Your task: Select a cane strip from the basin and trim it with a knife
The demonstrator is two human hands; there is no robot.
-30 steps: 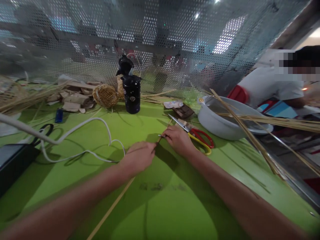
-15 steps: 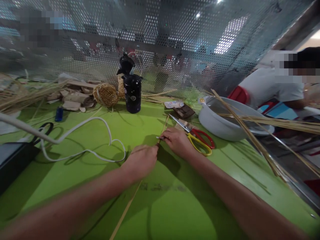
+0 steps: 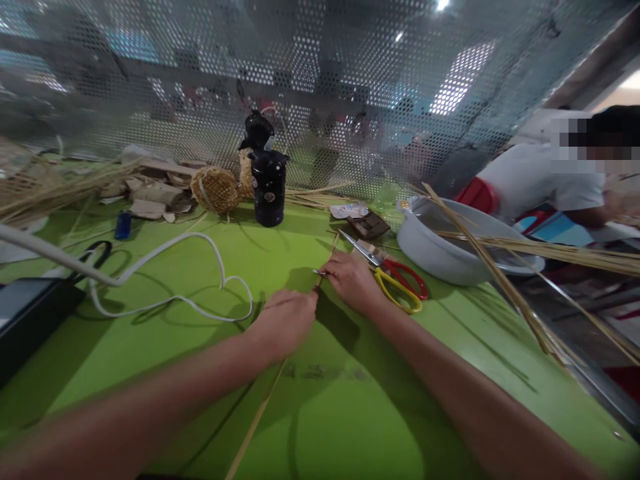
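A thin pale strip (image 3: 260, 411) runs from the bottom edge up through both hands over the green table (image 3: 350, 427). My left hand (image 3: 287, 321) is closed around the strip near the middle of the view. Just beyond it to the right, my right hand (image 3: 349, 280) pinches a small metal piece (image 3: 319, 272) against the strip; whether this is a blade is too small to tell. Scissors (image 3: 400, 283) with one red and one yellow handle lie right of my right hand, touching a brown flat piece.
A black bottle (image 3: 269, 190) with an open lid stands beside a woven basket (image 3: 216, 190). A grey basin (image 3: 440, 257) holds long strips at the right. A white cable (image 3: 200, 310) loops at left. A person in white (image 3: 540, 167) is beyond the basin.
The whole view has shifted slightly. Both hands keep nearly the same place and grip on the strip.
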